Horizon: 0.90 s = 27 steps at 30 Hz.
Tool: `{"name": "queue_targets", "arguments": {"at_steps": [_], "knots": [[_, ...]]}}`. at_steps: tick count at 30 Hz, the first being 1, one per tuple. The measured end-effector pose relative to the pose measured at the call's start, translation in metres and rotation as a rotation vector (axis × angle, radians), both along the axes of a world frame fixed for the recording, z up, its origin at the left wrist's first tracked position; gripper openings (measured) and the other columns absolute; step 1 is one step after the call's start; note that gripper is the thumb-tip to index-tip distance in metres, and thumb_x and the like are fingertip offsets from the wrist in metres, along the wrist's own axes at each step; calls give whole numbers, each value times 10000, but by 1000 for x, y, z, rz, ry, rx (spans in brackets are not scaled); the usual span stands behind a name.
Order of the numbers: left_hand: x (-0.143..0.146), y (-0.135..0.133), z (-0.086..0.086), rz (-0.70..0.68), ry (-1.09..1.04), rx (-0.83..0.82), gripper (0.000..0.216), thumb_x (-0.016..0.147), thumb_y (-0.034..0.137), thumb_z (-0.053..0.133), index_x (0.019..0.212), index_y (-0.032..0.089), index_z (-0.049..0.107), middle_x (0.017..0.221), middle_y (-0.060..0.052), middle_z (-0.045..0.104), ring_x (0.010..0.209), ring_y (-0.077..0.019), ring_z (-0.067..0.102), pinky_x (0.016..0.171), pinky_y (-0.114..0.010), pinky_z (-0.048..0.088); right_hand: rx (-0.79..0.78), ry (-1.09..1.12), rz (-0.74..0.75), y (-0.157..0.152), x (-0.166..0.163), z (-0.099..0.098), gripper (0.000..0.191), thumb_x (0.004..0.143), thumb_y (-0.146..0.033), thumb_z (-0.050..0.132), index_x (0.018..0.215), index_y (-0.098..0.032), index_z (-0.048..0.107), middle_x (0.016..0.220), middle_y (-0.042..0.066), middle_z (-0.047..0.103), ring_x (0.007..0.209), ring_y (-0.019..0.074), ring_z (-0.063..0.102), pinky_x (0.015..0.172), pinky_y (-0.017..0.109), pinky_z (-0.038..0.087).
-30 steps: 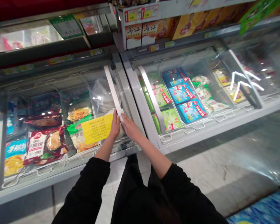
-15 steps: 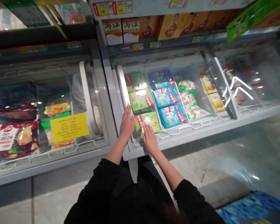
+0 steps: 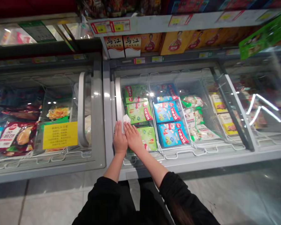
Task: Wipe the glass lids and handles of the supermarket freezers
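My left hand (image 3: 120, 139) lies flat on the white handle strip (image 3: 118, 97) along the left edge of the freezer's sliding glass lid (image 3: 192, 82), fingers stretched forward. Right beside it, touching or nearly so, my right hand (image 3: 133, 137) presses a crumpled white tissue (image 3: 126, 118) against the glass; the tissue pokes out past the fingertips and the rest is hidden beneath them. Under the glass are green food boxes (image 3: 139, 112), partly covered from view by my right hand, and blue food boxes (image 3: 172, 134) in the wire basket next to them.
To the left stands another freezer with a yellow notice (image 3: 60, 135) on its lid and packaged food (image 3: 16, 137) inside. White-and-green bags (image 3: 196, 118) lie farther right under glass. Above runs a shelf of orange boxes (image 3: 174, 43); a green hanging sign (image 3: 255, 47) is at upper right.
My right hand has slid left with the tissue across the glass, from over the green boxes to beside my left hand. My left hand stays on the handle strip. The view has shifted.
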<state>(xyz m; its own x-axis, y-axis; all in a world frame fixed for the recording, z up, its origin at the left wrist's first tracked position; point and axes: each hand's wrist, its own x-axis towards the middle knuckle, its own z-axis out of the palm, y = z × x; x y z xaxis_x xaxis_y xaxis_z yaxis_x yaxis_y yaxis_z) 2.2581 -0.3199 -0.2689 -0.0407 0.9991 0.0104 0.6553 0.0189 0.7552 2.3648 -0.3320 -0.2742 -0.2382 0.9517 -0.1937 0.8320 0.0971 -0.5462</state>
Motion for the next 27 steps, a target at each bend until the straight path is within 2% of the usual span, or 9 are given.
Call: {"name": "queue_targets", "arguments": {"at_steps": [5, 9, 13, 16, 21, 24, 27], "knots": [[0, 0, 2, -7, 8, -22, 612, 993, 129, 405, 1593, 229, 472, 1667, -81, 477, 1587, -204, 376, 1338, -439, 293, 69, -1, 81, -55, 8, 5, 622, 1070, -284, 454, 1666, -146, 341, 1716, 97, 362, 1607, 242, 335, 1306, 452, 333], [-1, -2, 1, -11, 16, -48, 620, 993, 134, 413, 1602, 237, 462, 1670, -85, 470, 1585, -222, 383, 1336, -465, 305, 100, -13, 84, -64, 9, -2, 635, 1062, -306, 478, 1663, -148, 348, 1699, 95, 400, 1580, 241, 389, 1274, 444, 382], [-1, -4, -2, -8, 11, -42, 568, 1054, 193, 358, 1611, 249, 451, 1663, -93, 479, 1579, -222, 392, 1328, -486, 327, 115, -24, 118, -29, 7, -10, 595, 1042, -229, 462, 1628, -138, 425, 1682, 116, 432, 1587, 239, 377, 1277, 451, 374], [-1, -5, -3, -17, 6, -14, 560, 1069, 189, 311, 1605, 243, 465, 1645, -93, 504, 1572, -216, 403, 1325, -477, 342, 126, -47, 109, 20, 6, -15, 567, 1041, -182, 432, 1599, -86, 461, 1665, 161, 451, 1595, 252, 361, 1287, 470, 355], [-1, -5, -2, -34, 7, 30, 628, 1046, 87, 262, 1630, 250, 426, 1644, -78, 506, 1581, -193, 381, 1322, -440, 362, 117, -116, 101, 99, 6, -23, 568, 1050, -190, 404, 1578, 14, 449, 1664, 207, 435, 1604, 293, 336, 1314, 466, 296], [-1, -6, -3, -52, 20, 68, 660, 1023, 30, 276, 1635, 237, 411, 1646, -78, 504, 1576, -188, 392, 1310, -438, 382, 115, -156, 75, 113, 4, -26, 596, 1040, -204, 423, 1597, 7, 421, 1687, 202, 394, 1612, 300, 317, 1319, 475, 278], [-1, -5, -4, -56, 46, 99, 652, 1020, 14, 299, 1627, 221, 419, 1627, -92, 528, 1566, -188, 410, 1299, -442, 395, 131, -191, 0, 92, 3, -23, 642, 1058, -229, 392, 1670, -57, 297, 1733, 148, 315, 1619, 276, 302, 1319, 469, 270]]}}
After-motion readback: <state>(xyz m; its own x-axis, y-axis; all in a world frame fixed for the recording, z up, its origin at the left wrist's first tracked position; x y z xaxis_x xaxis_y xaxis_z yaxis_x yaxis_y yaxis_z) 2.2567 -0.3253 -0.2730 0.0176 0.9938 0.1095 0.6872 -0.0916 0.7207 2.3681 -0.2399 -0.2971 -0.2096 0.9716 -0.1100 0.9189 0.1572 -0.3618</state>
